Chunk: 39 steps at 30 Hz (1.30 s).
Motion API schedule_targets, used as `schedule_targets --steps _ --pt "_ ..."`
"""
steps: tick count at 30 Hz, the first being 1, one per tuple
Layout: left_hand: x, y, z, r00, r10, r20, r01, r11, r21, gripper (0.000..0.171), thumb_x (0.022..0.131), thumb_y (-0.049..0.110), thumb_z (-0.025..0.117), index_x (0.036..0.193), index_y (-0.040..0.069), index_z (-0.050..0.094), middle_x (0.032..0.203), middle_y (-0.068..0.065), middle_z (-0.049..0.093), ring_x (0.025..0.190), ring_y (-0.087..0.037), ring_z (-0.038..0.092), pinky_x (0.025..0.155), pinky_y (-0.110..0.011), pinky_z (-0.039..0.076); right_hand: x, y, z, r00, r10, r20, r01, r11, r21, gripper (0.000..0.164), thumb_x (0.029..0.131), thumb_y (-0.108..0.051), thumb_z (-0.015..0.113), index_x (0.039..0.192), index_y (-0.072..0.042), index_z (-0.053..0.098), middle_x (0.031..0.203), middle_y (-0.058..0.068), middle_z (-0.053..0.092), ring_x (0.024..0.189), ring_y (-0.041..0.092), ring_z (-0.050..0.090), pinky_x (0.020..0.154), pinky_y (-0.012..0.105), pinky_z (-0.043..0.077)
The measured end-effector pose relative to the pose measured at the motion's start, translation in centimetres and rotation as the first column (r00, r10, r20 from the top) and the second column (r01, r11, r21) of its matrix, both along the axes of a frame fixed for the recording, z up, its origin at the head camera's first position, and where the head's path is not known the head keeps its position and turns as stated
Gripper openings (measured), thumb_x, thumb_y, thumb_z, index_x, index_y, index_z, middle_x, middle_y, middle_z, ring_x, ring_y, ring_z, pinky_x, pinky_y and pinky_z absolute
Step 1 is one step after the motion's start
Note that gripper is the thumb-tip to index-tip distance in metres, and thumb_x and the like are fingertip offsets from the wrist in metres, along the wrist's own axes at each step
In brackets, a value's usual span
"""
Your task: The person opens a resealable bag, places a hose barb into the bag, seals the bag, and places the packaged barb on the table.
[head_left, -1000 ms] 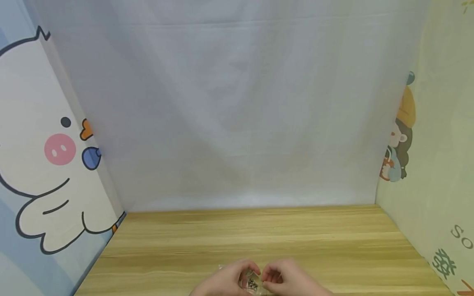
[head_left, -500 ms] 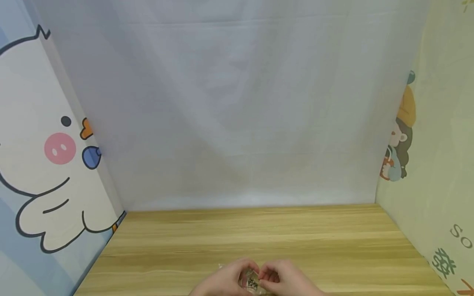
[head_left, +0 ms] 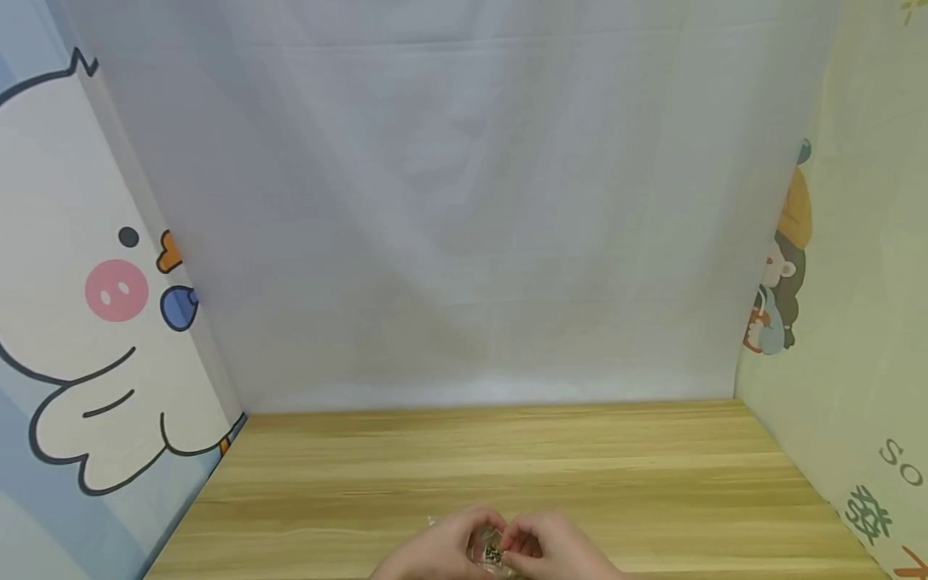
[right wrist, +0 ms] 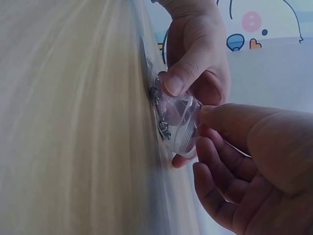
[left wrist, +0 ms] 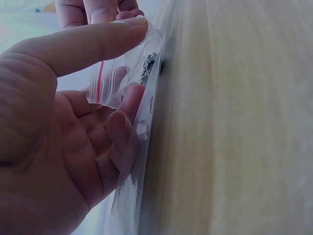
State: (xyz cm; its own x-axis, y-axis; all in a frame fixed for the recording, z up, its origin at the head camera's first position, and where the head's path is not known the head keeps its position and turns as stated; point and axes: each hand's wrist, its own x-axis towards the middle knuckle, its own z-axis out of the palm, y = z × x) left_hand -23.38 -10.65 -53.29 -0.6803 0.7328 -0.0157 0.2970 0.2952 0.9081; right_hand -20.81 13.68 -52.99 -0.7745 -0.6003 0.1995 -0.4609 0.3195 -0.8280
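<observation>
A small clear zip-lock bag [head_left: 493, 554] with a red line along its seal [left wrist: 100, 81] sits between the two hands at the table's near edge. Small dark metal pieces [right wrist: 164, 128] lie inside it; they look like screws, though their exact kind is hard to make out. My left hand [head_left: 445, 549] holds the bag, thumb on one side and curled fingers on the other. At the zip end, my right hand [head_left: 554, 549] pinches the bag's edge between thumb and index finger. Its other fingers [right wrist: 212, 181] curl loosely beside the bag.
More clear plastic [left wrist: 128, 205] lies on the wood-grain table [head_left: 464, 459] under the left hand. A pale curtain [head_left: 464, 201] hangs behind the table. Printed cloth panels stand at the left [head_left: 58, 201] and right [head_left: 870, 282].
My right hand has shifted slightly left, so its fingertips sit closer to the left hand's and over the bag's edge. The left hand has hardly moved.
</observation>
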Motion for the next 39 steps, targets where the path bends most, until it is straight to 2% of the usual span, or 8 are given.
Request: schedule_targets --steps 4,12,21,39 --pt "0.01 0.00 0.12 1.000 0.000 0.006 0.000 1.000 -0.013 0.043 0.090 0.009 0.086 0.127 0.018 0.066 0.095 0.004 0.061 0.075 -0.001 0.053 0.065 -0.020 0.046 0.02 -0.09 0.04 1.000 -0.006 0.030 0.006 1.000 0.012 0.004 0.098 -0.010 0.079 0.097 -0.014 0.076 0.084 -0.017 0.069 0.073 -0.002 0.063 0.067 0.022 0.055" --pt "0.08 -0.03 0.06 1.000 0.007 0.002 -0.007 1.000 -0.011 0.043 0.090 0.009 0.086 0.127 0.018 0.066 0.095 0.004 0.060 0.075 -0.002 0.053 0.065 -0.021 0.046 -0.03 -0.18 0.02 1.000 0.001 0.015 -0.001 1.000 0.024 0.005 0.098 -0.010 0.078 0.097 -0.015 0.076 0.084 -0.020 0.068 0.073 -0.003 0.062 0.066 0.022 0.055" --pt "0.12 -0.03 0.02 1.000 0.015 0.020 -0.015 1.000 -0.012 0.042 0.091 0.011 0.086 0.127 0.019 0.066 0.094 0.004 0.060 0.076 -0.003 0.052 0.064 -0.021 0.044 -0.04 -0.25 0.14 0.998 0.003 0.065 -0.004 1.000 0.026 0.003 0.101 -0.012 0.075 0.103 -0.014 0.077 0.092 -0.017 0.072 0.076 -0.001 0.065 0.069 0.023 0.056" --pt "0.04 -0.10 0.00 1.000 0.004 0.030 -0.004 1.000 -0.003 0.041 0.092 0.010 0.084 0.129 0.017 0.066 0.099 0.003 0.062 0.075 -0.003 0.053 0.065 -0.021 0.046 0.09 -0.28 0.48 0.996 0.013 0.086 -0.015 1.000 0.021 0.006 0.101 -0.010 0.074 0.102 -0.014 0.078 0.096 -0.015 0.073 0.076 0.000 0.066 0.070 0.023 0.056"
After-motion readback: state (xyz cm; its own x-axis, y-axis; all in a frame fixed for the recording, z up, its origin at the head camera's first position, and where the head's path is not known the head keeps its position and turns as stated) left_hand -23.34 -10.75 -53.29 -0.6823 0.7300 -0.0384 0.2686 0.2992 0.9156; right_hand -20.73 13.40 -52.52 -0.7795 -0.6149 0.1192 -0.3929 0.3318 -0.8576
